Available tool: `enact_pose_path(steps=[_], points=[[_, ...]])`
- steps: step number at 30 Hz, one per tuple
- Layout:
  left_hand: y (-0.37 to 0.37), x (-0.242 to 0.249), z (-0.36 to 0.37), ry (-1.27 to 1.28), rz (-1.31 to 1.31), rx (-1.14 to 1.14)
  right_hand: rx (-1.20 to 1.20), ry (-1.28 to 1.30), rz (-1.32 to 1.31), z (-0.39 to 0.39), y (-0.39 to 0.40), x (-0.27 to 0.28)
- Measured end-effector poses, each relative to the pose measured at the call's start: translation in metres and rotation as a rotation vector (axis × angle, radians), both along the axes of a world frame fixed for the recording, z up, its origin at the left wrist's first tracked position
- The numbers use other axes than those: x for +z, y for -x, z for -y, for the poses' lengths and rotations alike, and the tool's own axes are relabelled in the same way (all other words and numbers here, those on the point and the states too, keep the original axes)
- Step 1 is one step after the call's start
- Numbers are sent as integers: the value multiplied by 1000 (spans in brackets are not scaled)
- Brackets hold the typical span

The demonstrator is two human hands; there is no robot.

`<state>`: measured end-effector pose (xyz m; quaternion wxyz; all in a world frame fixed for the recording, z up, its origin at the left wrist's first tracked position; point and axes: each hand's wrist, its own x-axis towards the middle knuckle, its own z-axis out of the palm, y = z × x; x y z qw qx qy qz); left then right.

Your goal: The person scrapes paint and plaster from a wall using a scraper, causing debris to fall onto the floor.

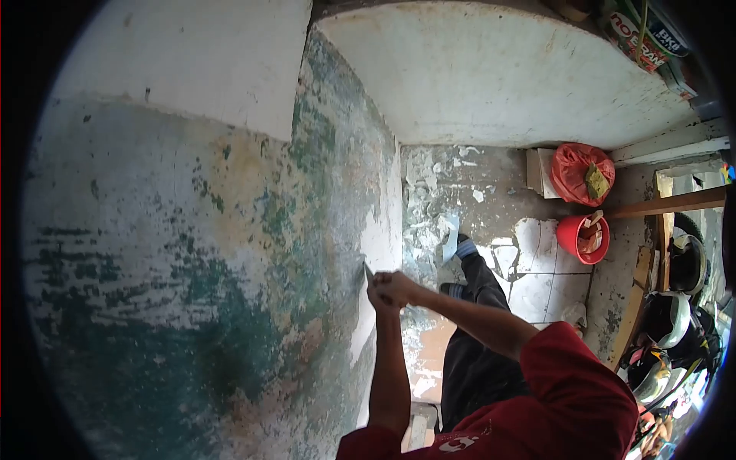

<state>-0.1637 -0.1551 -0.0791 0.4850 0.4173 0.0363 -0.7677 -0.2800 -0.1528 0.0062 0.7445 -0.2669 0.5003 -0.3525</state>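
Both hands are closed together around the handle of a scraper [369,271], whose narrow grey blade points up and left at the wall [268,291]. Its tip appears to touch the surface, at the border of a bare white patch [373,245]. My left hand [381,300] is lower on the grip, and my right hand [398,287] overlaps it from the right. Fingers hide the handle. Worn green, grey and whitish paint covers much of the wall around the blade.
Paint flakes [425,207] litter the floor by my feet. A red bucket [584,239] with things inside stands on the right, beside a red plastic bag [581,175]. A wooden beam [667,204] crosses at right, near helmets [671,318]. Paint cans [640,34] sit on the ledge.
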Motion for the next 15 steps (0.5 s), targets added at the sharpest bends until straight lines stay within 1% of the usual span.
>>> enact_pose_path(steps=[1, 2, 3, 4, 5, 6, 8, 9, 10, 11, 13, 15], points=[[2, 10, 1, 18, -255, 105, 23, -134, 23, -1, 8, 22], [1, 17, 0, -1, -252, 89, -167, 136, -75, -19, -26, -24], [4, 34, 0, -28, -245, 80, -169, 83, -42, -21, -26, -15], [10, 49, 1, -51, -244, 78, -164, 33, -14, -16, -18, 6], [14, 55, 6, -58, -253, 78, -50, -151, -17, -3, -3, 33], [6, 34, 11, -25, -205, 34, -57, -160, 12, -2, -6, 30], [4, 25, 12, -19, -198, 13, -93, -172, 54, 7, -5, 18], [4, 31, 9, -25, -211, 25, -157, -115, 25, 1, -1, 33], [6, 40, 7, -28, -226, 34, -184, 66, -43, -7, -13, 14], [7, 49, 4, -35, -231, 41, -305, 268, -108, -13, -28, -6], [7, 60, 3, -47, -201, 42, -273, 220, -103, -16, -29, 4], [8, 56, 8, -53, -171, 41, 30, -233, 14, 8, 4, 45]])
